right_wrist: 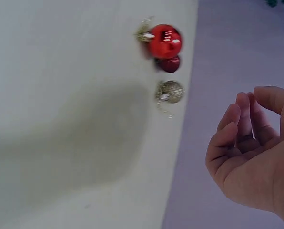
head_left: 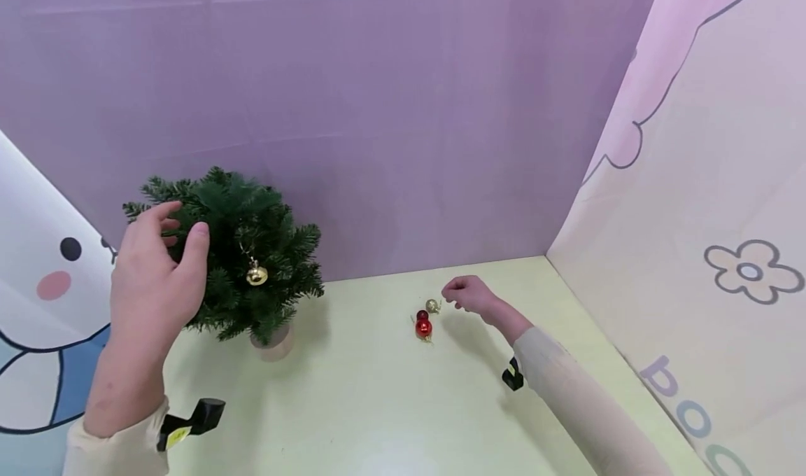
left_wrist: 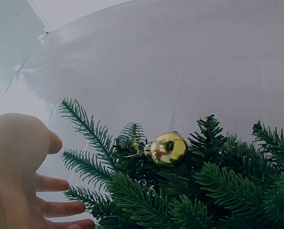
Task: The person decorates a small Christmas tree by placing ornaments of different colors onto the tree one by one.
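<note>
A small artificial Christmas tree (head_left: 242, 206) in a pale pot (head_left: 276, 348) stands on the left of the table. From one of its front branches hangs a shiny gold bauble (head_left: 257, 276). Beside the tree's left side is my left hand (head_left: 157, 280), fingers spread and loosely bent, holding nothing. Right of the tree lie a shiny red bauble (head_left: 424, 328), a dark red bauble (head_left: 422, 315) and a glittery gold bauble (head_left: 431, 306), close together. Just above and right of them hovers my right hand (head_left: 472, 296). Its fingers are loosely curled, thumb near the fingertips, with nothing visible between them.
The pale table (head_left: 371, 406) meets a purple cloth backdrop (head_left: 403, 126) behind the tree. Printed cloth panels rise on both sides, the right one (head_left: 711, 203) bearing a flower. A black wrist camera (head_left: 513, 374) shows at my right cuff.
</note>
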### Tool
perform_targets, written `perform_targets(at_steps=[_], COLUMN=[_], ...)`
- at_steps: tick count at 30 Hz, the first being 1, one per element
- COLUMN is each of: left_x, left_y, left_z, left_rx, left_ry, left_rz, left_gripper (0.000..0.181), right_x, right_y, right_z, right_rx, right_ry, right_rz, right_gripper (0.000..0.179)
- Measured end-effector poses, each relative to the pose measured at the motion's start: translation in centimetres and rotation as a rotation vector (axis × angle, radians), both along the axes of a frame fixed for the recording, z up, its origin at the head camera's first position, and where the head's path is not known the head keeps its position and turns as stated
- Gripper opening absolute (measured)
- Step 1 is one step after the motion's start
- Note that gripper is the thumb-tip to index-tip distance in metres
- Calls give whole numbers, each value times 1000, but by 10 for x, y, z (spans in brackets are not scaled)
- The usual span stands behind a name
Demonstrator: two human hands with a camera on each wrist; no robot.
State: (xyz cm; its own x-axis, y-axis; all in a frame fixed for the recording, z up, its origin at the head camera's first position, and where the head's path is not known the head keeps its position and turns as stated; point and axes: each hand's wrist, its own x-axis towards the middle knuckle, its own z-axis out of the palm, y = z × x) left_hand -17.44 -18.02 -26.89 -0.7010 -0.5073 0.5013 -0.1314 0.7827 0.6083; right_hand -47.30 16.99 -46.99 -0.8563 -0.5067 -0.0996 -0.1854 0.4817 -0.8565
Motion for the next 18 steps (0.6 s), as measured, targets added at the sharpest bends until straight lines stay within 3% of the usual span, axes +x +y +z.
perform_targets(at_steps=[4,8,14,18], left_x=[-1,-2,-5,-4], left_y=[3,6,11,14], left_z=[-1,-3,-5,-6], left_rx=[20,8,-4,3], left_ry=[4,26,57,63], left_rz=[29,47,74,96], left_gripper=[60,58,56,56], right_x=[-15,-29,-51,-67], right_y=[0,-6,-20,-27], right_z=[-14,-32,-46,-48], right_rx=[-5,68,119,136], right_ry=[59,180,434,479], right_rz=[11,56,243,374], right_gripper=[19,18,24,24])
